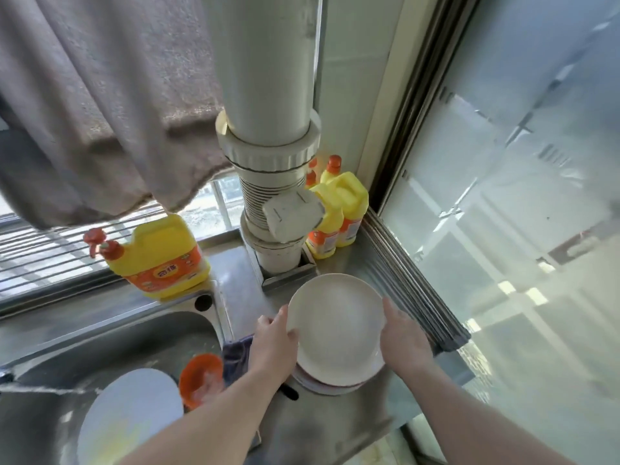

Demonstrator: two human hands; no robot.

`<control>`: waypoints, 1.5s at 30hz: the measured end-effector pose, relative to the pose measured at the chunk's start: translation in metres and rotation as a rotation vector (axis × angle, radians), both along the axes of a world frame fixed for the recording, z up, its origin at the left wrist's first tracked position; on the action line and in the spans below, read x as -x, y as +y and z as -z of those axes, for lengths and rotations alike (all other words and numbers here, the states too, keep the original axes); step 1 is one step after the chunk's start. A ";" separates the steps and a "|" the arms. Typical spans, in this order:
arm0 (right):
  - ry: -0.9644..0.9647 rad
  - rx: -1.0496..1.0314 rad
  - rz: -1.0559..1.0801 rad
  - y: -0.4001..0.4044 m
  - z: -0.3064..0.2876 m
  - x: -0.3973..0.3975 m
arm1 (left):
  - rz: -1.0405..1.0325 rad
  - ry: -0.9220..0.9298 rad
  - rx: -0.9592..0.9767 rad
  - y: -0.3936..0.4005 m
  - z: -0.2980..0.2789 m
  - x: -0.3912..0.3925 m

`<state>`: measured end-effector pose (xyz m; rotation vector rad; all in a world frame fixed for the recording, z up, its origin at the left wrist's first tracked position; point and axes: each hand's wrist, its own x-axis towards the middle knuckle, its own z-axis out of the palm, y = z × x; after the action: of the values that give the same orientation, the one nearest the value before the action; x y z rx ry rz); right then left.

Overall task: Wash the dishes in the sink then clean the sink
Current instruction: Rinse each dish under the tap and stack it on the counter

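Holding a white plate (335,327) by its two sides, the left hand (275,337) and right hand (402,333) are grasping its rim over a small stack of plates (330,380) at the right edge of the worktop (241,280). I judge that washed dishes are being stacked; next is lowering it squarely. In the sink (110,333) another plate (131,414) is still waiting, and an orange bowl (200,379) seems to be holding foam.
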<state>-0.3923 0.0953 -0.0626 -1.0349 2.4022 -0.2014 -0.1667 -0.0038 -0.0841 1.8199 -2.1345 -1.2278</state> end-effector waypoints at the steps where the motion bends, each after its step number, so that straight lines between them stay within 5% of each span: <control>1: 0.008 -0.002 -0.002 -0.001 0.000 -0.001 | 0.031 -0.035 0.024 0.002 0.003 0.002; 12: -0.003 -0.188 -0.009 0.004 -0.003 -0.021 | 0.010 0.036 0.003 -0.001 0.002 -0.015; 18: 0.042 0.033 0.001 -0.013 -0.027 -0.063 | -0.037 0.137 -0.001 0.007 -0.010 -0.061; 22: -0.067 0.198 -0.223 -0.044 -0.031 -0.139 | 0.043 -0.048 0.048 0.019 0.001 -0.148; 27: -0.237 0.313 -0.430 -0.080 -0.002 -0.250 | -0.030 -0.343 -0.267 0.028 0.040 -0.295; 31: -0.325 0.042 -0.507 -0.099 0.044 -0.323 | -0.196 -0.408 -0.397 0.024 0.065 -0.379; 37: -0.415 -0.472 -0.490 -0.101 0.111 -0.376 | -0.507 -0.229 -0.415 -0.010 0.117 -0.406; 45: -0.504 -0.497 -0.354 -0.099 0.129 -0.410 | -0.599 -0.141 -0.493 -0.026 0.145 -0.412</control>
<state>0.0178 -0.0038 -0.1919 -1.0006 1.6644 0.2270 0.2452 -0.0295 -0.2292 2.5369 -1.2114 -1.5601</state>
